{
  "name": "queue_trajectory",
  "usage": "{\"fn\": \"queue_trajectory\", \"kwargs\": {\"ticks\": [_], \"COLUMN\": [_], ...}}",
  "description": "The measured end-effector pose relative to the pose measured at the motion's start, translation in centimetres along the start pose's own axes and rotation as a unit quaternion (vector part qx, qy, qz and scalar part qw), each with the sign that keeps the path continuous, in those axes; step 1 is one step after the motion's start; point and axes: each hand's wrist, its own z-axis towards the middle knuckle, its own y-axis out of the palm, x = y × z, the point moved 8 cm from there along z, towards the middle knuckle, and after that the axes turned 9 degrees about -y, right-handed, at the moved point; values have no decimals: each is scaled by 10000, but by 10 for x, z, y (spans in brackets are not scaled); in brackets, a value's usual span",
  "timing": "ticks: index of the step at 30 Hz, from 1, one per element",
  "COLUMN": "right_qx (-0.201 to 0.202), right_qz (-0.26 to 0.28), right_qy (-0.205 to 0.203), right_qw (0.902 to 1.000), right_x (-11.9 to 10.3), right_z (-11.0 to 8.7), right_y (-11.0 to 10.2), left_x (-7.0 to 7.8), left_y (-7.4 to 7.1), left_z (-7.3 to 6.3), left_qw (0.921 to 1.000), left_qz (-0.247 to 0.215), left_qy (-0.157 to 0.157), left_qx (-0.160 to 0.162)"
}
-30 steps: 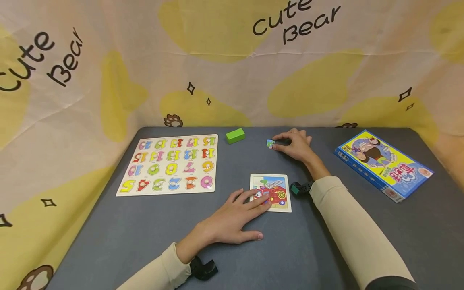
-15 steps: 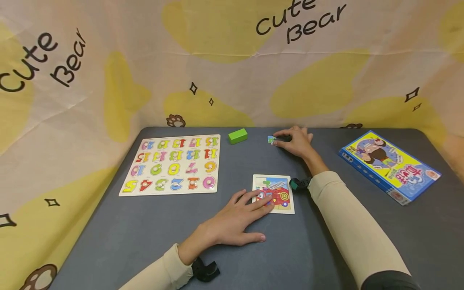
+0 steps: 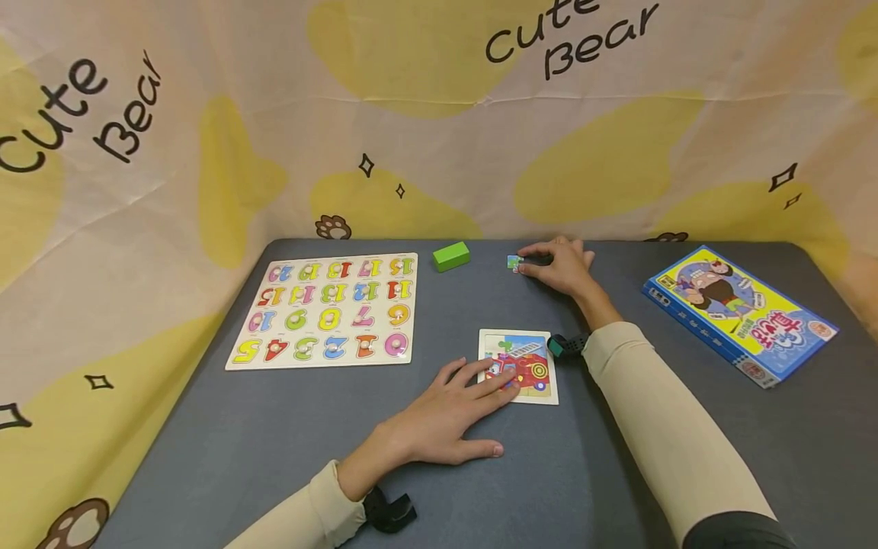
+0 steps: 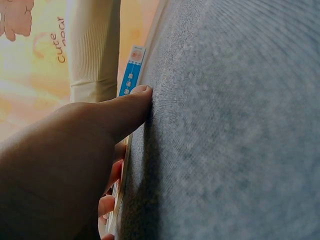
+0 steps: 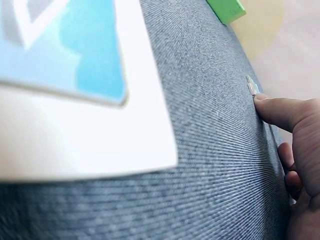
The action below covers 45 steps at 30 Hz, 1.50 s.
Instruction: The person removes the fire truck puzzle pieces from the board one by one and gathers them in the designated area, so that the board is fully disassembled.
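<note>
In the head view, my left hand lies with fingers spread over the lower left part of a small white-framed jigsaw puzzle with a red fire truck. Its thumb stretches out over the grey table, off the frame. Farther back, my right hand pinches a small blue-and-green puzzle piece at its right edge, thumb and fingertip on it, at table level. In the right wrist view the thumb meets the edge of that piece, while the other fingers are partly hidden.
A number puzzle board lies left. Near the back edge sits a green block, left of the piece. At right is a blue-and-yellow box. A patterned cloth hangs behind the grey table.
My right hand and the puzzle piece have shifted slightly toward the back of the table. My left hand stays on the fire truck puzzle. The head view has turned a little.
</note>
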Motion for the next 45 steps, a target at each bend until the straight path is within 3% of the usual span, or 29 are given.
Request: {"fn": "queue_trajectory", "kwargs": {"ticks": [19,33,45], "right_qx": [50,302,-468], "right_qz": [-29,604,1207], "right_qy": [4,-491,-979], "right_qw": [10000,9965,9867], "right_x": [4,1,-15], "right_z": [-10,-25,-61], "right_y": [-3,-8,-2], "left_x": [5,1,-3], "left_y": [4,5,3], "left_z": [1,2,4], "left_qw": [10000,9999,9997], "left_qz": [-56,-107,-97], "left_qy": [28,-31,-157], "left_qx": [-55,-129,-144]}}
